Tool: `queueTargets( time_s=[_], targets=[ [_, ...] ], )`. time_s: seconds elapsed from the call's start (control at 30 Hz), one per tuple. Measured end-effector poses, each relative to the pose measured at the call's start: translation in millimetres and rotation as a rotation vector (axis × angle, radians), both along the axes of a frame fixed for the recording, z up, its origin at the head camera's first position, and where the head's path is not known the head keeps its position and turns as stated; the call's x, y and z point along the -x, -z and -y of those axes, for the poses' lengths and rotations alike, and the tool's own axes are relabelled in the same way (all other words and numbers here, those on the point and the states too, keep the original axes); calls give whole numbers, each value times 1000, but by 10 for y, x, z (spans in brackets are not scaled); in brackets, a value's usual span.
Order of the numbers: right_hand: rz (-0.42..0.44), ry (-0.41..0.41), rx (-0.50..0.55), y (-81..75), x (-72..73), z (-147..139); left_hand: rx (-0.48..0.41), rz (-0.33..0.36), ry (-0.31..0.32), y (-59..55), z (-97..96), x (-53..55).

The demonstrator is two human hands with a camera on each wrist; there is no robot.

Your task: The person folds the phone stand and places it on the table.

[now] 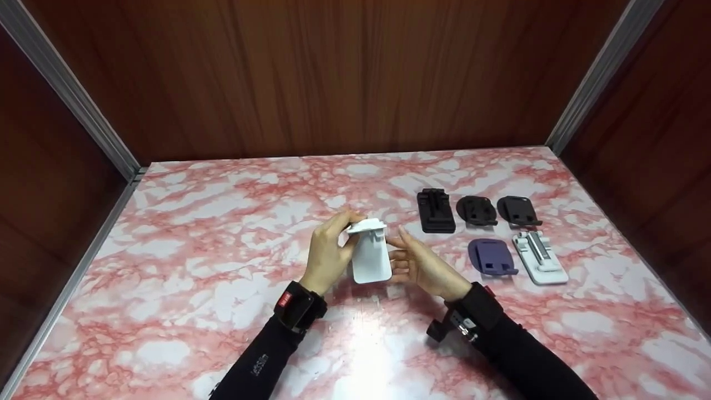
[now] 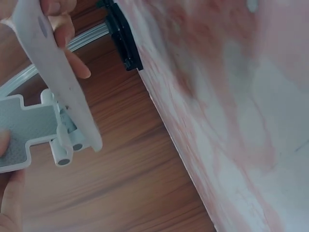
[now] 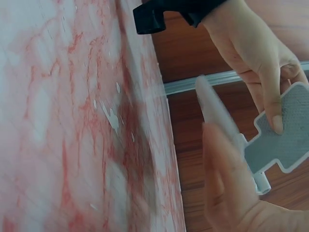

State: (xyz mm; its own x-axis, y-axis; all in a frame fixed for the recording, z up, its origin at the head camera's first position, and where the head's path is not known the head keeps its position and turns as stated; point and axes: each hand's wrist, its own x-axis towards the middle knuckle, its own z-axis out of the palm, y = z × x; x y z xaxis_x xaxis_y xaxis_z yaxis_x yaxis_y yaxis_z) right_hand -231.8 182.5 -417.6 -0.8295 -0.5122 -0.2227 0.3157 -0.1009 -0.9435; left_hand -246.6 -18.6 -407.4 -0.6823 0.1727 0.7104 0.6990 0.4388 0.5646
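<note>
A white folding phone stand (image 1: 371,261) is held up over the table, its flat base hanging down and its top plate (image 2: 29,123) tilted out from it. My left hand (image 1: 328,253) pinches that grey-padded plate, the thumb lying on the pad in the right wrist view. Beside the base's right edge is my right hand (image 1: 427,266), fingers loosely extended and fingertips right at the edge. The right wrist view shows this hand's fingers (image 3: 222,164) lying along the base, overlapping part of it. A small hinge (image 2: 67,125) joins plate and base.
To the right lie a black folded stand (image 1: 436,214), two round-backed black holders (image 1: 476,211) (image 1: 517,211), a purple holder (image 1: 492,256) and another white folded stand (image 1: 540,258). Brown wood-grain panels (image 1: 355,78) with metal edges enclose the red-and-white marbled table (image 1: 194,278).
</note>
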Motion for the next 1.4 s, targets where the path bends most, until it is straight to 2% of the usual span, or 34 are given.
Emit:
queueTargets(
  time_s=[0.3, 0.57, 0.73, 0.83, 0.93, 1.0, 1.07, 1.23, 1.3, 1.4],
  targets=[
    [-19, -49, -6, 25, -24, -21, 147, -94, -84, 17, -79, -70],
    [-45, -100, 8, 12, -24, -34, 221, -206, -80, 59, -110, -80],
    [-18, -110, 12, 7, -14, -30, 231, -195, -74, 92, -108, -72],
    [25, -105, 9, 2, -4, -26, 232, -158, -22, 82, -89, -60],
    [61, -82, 4, -16, 4, -35, 223, -63, 92, 51, -62, -30],
    [71, -61, 2, -33, 9, -47, 209, 35, 157, 27, -38, -17],
    [72, -45, 8, -51, 17, -63, 189, 162, 193, 6, -15, -20],
    [67, -35, 39, -71, 42, -107, 104, 498, 174, -22, 5, -63],
    [62, -32, 52, -75, 49, -121, 64, 599, 170, -25, -1, -68],
    [51, -31, 68, -79, 56, -140, 29, 711, 194, -21, -4, -58]
  ],
)
